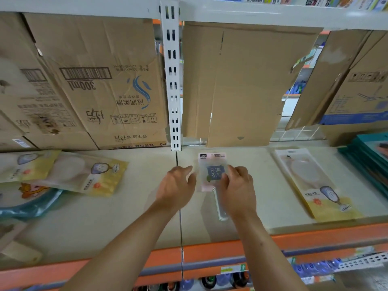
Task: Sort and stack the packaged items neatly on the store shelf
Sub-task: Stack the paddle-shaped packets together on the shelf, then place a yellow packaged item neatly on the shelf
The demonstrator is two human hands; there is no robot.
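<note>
A small packaged fan (212, 169) with a pink card and a dark blue label lies on the beige shelf (134, 217) at the middle. Its clear handle sticks out toward me. My right hand (237, 190) grips the pack's right edge, fingers curled on it. My left hand (176, 187) is at the pack's left edge with fingers loosely bent; I cannot tell whether it touches. A yellow-and-white pack (315, 185) lies flat to the right. Two similar yellow packs (84, 175) overlap at the left.
Cardboard boxes (94, 85) stand along the shelf's back, with a white slotted upright (173, 80) between bays. Teal packs (369, 160) are stacked at the far right. A round blue-rimmed pack (25, 198) lies at the left edge. The shelf's front lip is orange.
</note>
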